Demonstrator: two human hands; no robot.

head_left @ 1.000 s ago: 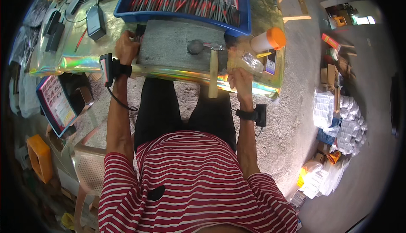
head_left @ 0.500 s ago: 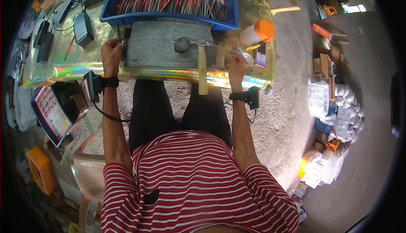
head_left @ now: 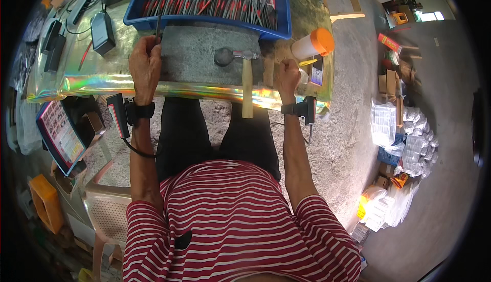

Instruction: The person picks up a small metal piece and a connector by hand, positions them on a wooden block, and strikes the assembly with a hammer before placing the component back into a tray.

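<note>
My left hand [head_left: 144,68] is closed around a thin dark tool [head_left: 158,27] that points away from me, its tip close to the blue bin's front wall. What kind of tool it is cannot be made out. Beyond the hand lies a grey slab [head_left: 189,51] on the table. Resting on it is a hammer [head_left: 247,85] with a pale wooden handle, which sticks out over the table's front edge. My right hand [head_left: 288,80] has its fingers pinched together at the slab's right side; whatever is in them is too small to name.
A blue bin [head_left: 204,22] packed with black and red thin pieces stands behind the slab. Right of it lies a jar with an orange lid [head_left: 321,41]. Black power adapters [head_left: 103,34] and cables are at the left, near a red pen-like stick [head_left: 85,56].
My left hand has shifted right and away from me, raising the dark tool toward the bin. My right hand has drawn slightly away from the clear plastic bag, fingers still pinched.
</note>
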